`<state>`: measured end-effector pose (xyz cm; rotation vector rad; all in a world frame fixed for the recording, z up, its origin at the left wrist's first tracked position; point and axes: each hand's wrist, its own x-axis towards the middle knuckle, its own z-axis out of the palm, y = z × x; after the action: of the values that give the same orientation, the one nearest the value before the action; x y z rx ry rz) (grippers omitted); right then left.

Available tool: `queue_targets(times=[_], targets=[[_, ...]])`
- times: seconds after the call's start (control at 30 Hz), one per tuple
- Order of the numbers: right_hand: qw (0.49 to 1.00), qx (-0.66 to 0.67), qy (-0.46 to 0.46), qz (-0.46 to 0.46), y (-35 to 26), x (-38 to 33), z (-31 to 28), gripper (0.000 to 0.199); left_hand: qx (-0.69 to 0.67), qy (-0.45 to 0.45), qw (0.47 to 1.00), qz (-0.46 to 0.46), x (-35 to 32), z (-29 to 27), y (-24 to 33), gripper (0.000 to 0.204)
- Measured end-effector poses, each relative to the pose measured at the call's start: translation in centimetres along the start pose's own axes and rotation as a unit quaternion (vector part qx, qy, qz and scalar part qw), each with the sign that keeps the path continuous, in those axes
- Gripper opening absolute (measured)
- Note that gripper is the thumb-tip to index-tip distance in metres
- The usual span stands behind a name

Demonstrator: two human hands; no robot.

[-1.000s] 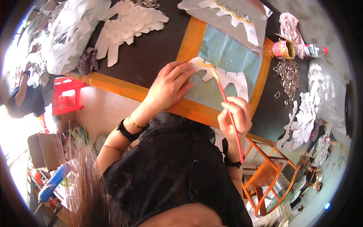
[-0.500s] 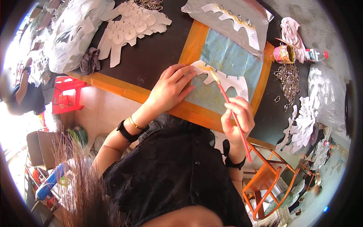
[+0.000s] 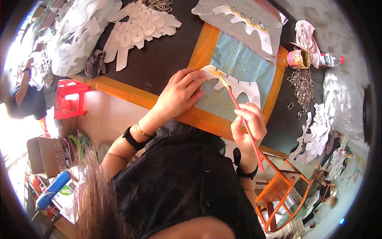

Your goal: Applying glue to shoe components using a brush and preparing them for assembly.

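Observation:
A white cut-out piece with a scalloped edge [image 3: 242, 87] lies on a bluish sheet [image 3: 242, 53] taped to the table. Yellowish glue coats its left end. My left hand [image 3: 182, 91] presses that end down with outstretched fingers. In my right hand [image 3: 250, 125] is a thin red brush [image 3: 242, 113], gripped along its handle. The glue-covered bristles touch the upper edge of the white piece, right of my left fingertips. Beyond, on a clear plastic sheet [image 3: 207, 8], rests a similar white piece [image 3: 258, 32] with metal rings along its glued edge.
An open tin [image 3: 296, 59], metal rings [image 3: 303, 89] and a pinkish cloth [image 3: 305, 34] are at the right. Stacked white pieces [image 3: 139, 30] and a dark cloth [image 3: 94, 64] lie left. An orange chair [image 3: 284, 187] and a red stool [image 3: 71, 99] stand beside the table.
The brush tip has shifted slightly down and left along the glued edge, with my right hand moving a little left. My left hand stays in place.

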<state>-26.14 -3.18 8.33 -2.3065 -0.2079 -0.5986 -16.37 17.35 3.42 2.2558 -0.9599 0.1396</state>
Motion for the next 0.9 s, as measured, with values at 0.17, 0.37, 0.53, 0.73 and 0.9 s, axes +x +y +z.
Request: queue_targets(times=[0.17,0.37,0.53,0.73,0.9], targets=[[1.000,-0.021,0.001,0.006,-0.35,0.20,0.42,0.020,-0.005,0.006,1.000,-0.003,-0.34,-0.08,-0.37,0.041],[0.999,-0.006,0.019,0.028,0.15,-0.20,0.35,0.019,-0.006,0.003,1.000,0.003,0.08,0.12,0.00,0.041],[1.000,0.002,0.005,0.016,-0.29,-0.16,0.05,0.022,-0.003,0.002,1.000,0.005,0.12,-0.03,0.05,0.041],[1.000,-0.018,0.016,0.014,-0.07,-0.15,0.19,0.020,-0.001,0.003,1.000,0.001,0.00,0.10,-0.21,0.040],[1.000,-0.005,0.013,0.010,-0.10,-0.09,0.51,0.021,0.006,0.004,1.000,0.002,-0.28,0.23,-0.09,0.038]])
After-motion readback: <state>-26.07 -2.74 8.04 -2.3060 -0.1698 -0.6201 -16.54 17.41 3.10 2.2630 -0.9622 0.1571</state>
